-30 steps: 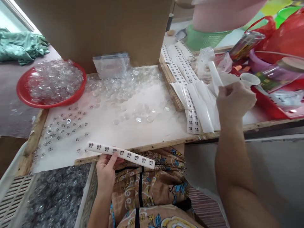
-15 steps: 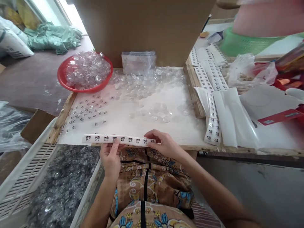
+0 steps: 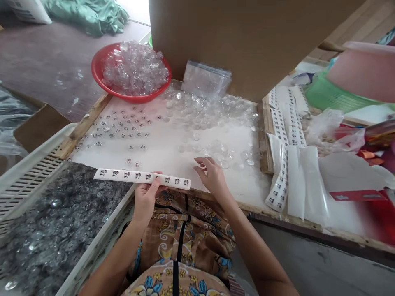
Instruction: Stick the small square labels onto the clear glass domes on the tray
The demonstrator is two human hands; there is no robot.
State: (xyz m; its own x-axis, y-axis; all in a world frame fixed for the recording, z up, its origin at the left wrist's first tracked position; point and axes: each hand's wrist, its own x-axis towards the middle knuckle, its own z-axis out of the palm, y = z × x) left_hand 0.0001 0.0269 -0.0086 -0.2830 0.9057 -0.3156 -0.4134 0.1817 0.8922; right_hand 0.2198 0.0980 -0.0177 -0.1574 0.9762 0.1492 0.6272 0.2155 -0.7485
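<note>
A white strip of panda stickers (image 3: pixel 117 175) lies across my left hand (image 3: pixel 147 197), pinched between the thumb on top and the fingers beneath. It sits at the table's front edge. My right hand (image 3: pixel 212 176) is over the white tabletop (image 3: pixel 166 158), right of the strip's end, with fingers loosely bent and apart; I see nothing in it. Just beyond it are clear round discs (image 3: pixel 217 150). To the left, clear discs bearing panda stickers (image 3: pixel 123 123) are spread in loose rows on the white surface.
A red bowl (image 3: pixel 100 76) heaped with clear pieces stands back left. A cardboard sheet (image 3: pixel 240 37) rises behind a clear plastic packet (image 3: pixel 206 80). More sticker strips (image 3: pixel 279 181) lie beyond the wooden ledge (image 3: pixel 265 144) on the right. A white crate (image 3: pixel 33 164) holds many clear pieces at lower left.
My right hand has let go of the strip's right end and moved up and right over the tabletop. My left hand keeps the strip, now slightly tilted. The view has turned.
</note>
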